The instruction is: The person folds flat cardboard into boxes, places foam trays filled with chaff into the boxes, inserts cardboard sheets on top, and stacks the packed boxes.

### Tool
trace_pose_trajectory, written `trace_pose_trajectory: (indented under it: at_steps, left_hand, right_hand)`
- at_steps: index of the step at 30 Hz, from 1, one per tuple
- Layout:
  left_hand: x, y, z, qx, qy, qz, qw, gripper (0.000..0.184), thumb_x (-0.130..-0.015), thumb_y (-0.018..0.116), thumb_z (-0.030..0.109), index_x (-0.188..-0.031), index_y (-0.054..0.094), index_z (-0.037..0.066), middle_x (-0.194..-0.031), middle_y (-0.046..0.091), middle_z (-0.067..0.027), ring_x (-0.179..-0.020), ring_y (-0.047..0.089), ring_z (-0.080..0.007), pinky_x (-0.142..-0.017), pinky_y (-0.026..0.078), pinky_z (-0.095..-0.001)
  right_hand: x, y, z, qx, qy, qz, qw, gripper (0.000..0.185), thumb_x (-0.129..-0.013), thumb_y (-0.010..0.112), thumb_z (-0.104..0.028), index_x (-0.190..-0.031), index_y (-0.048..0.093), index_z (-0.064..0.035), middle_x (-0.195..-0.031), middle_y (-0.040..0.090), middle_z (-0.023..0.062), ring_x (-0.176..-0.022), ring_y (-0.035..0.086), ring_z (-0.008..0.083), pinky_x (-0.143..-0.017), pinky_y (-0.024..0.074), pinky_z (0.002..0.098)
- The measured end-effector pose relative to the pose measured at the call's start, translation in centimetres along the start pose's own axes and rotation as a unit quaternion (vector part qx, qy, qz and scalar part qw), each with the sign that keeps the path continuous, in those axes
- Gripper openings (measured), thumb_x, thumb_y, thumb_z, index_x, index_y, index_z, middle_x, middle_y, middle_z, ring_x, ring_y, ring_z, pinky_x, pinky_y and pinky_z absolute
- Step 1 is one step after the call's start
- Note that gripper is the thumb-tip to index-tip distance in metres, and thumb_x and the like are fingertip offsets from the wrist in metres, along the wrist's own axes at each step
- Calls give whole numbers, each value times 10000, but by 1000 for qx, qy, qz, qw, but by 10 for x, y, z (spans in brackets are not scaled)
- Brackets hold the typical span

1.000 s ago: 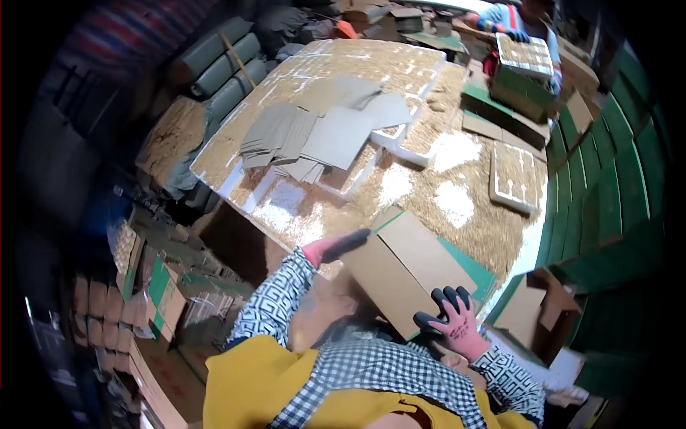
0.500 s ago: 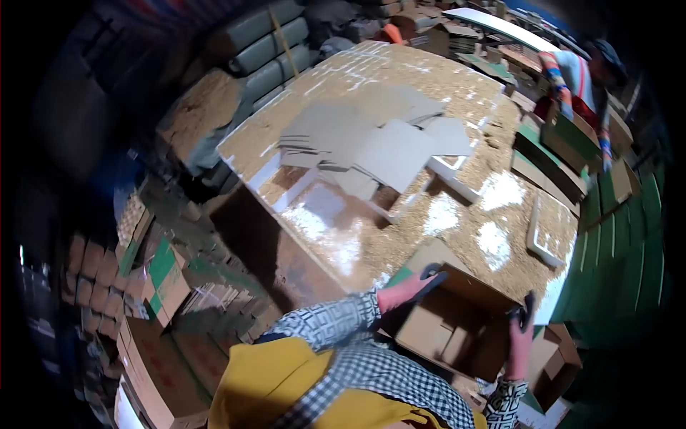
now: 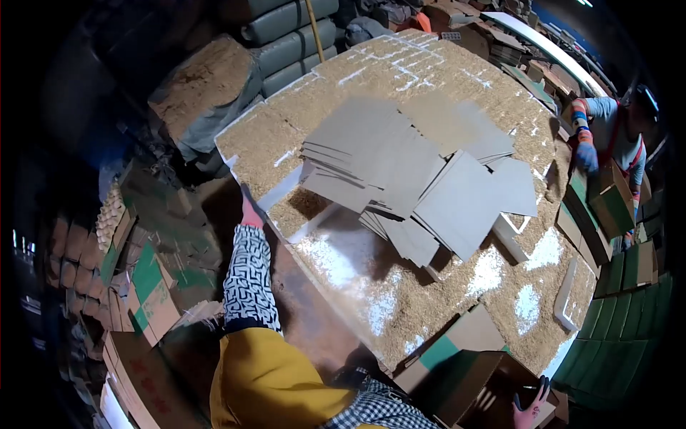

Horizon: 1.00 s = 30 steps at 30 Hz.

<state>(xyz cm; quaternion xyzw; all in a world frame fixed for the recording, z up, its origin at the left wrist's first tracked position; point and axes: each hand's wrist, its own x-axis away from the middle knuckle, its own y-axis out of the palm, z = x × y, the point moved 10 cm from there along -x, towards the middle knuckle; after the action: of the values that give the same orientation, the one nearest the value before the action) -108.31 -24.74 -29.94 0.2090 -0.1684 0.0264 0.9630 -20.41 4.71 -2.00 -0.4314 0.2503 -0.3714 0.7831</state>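
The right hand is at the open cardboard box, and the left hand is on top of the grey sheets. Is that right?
Not quite. The head view shows the left hand at the edge of the table, apart from the grey sheets. The right hand is at the open cardboard box.

A broad white-topped worktable (image 3: 527, 309) carries loose tan husk-like material (image 3: 429, 304), with bare white patches (image 3: 488, 272) showing from four round to eight o'clock. White-rimmed trays (image 3: 404, 71) packed with the same material stand edge to edge from nine o'clock over twelve to two; grey cardboard sheets (image 3: 457, 204) lie fanned across those at the centre. One separate filled tray (image 3: 564, 297) sits near the rim at four. At five, an open carton (image 3: 477, 379) overlaps the edge; whether it rests there is unclear.
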Motion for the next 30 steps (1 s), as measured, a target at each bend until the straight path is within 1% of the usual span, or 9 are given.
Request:
trace_pose_trajectory:
  at_steps: [2,5,8,11,12,22,26,28,30]
  left_hand:
    - [-5,9,25,-50,108,4,993,547,-854,625,474,-1118,625,-5,-1047,630,-106,-872,613,-196,-713,508,-332]
    - [9,8,37,-15,58,60,996,520,-821,696,357,-1174,606,-15,-1081,627,-76,-876,609,-192,-702,512,-338]
    - [7,16,35,-42,29,-150,987,595,-728,785,116,-1273,557,46,-1102,615,-111,-898,600,-188,-755,523,-353]
    - [48,13,29,-76,69,-176,979,554,-871,607,199,-1386,433,89,-1283,542,-166,-1139,550,-294,-951,459,-408]
    - [98,22,15,124,-101,-117,980,566,-884,588,259,-1393,419,82,-1314,524,-168,-1195,514,-317,-992,432,-432]
    - [362,-148,56,16,-23,-74,997,531,-913,522,247,-1358,408,-20,-1314,522,-184,-1164,544,-337,-996,441,-456]
    - [446,-35,46,32,-59,-258,964,521,-932,518,246,-1356,399,-32,-1321,515,-188,-1182,533,-316,-1015,427,-439]
    - [520,56,18,48,-123,-326,936,502,-918,554,288,-1311,454,-9,-1294,538,-151,-1156,545,-301,-1004,433,-418]
    - [563,105,-46,73,-236,-338,908,487,-912,575,286,-1298,472,8,-1255,562,-144,-1128,562,-276,-996,439,-409]
  right_hand:
    - [-1,16,-1,-6,3,-34,999,860,-674,717,-565,-1376,439,-153,-1136,629,92,-591,620,274,-538,480,395]
    - [-2,17,0,-17,1,-33,999,841,-721,688,-559,-1400,410,-147,-1261,582,127,-655,659,274,-580,514,385]
    - [32,88,24,-333,112,-75,933,872,-708,719,-42,-1458,273,-36,-1449,343,216,-1327,341,397,-1096,289,432]
    - [37,88,26,-331,122,-70,933,856,-719,704,-18,-1456,270,-31,-1468,327,205,-1337,341,378,-1101,293,409]
    - [46,103,33,-356,173,-101,913,859,-718,714,-29,-1456,275,-39,-1473,318,193,-1339,337,374,-1100,297,408]
    - [41,88,33,-382,124,-34,915,813,-725,753,-209,-1426,359,-88,-1424,371,211,-1304,351,407,-1079,309,463]
    - [45,80,34,-355,135,-12,925,744,-725,743,-249,-1383,430,-99,-1395,411,202,-1283,363,431,-1067,326,456]
    - [51,42,38,-351,89,161,918,676,-743,732,-254,-1339,477,-61,-1325,490,190,-1256,413,395,-1047,352,433]
    - [69,54,54,-594,101,235,763,608,-805,715,-265,-1318,495,-24,-1255,556,173,-1213,483,334,-1026,370,414]
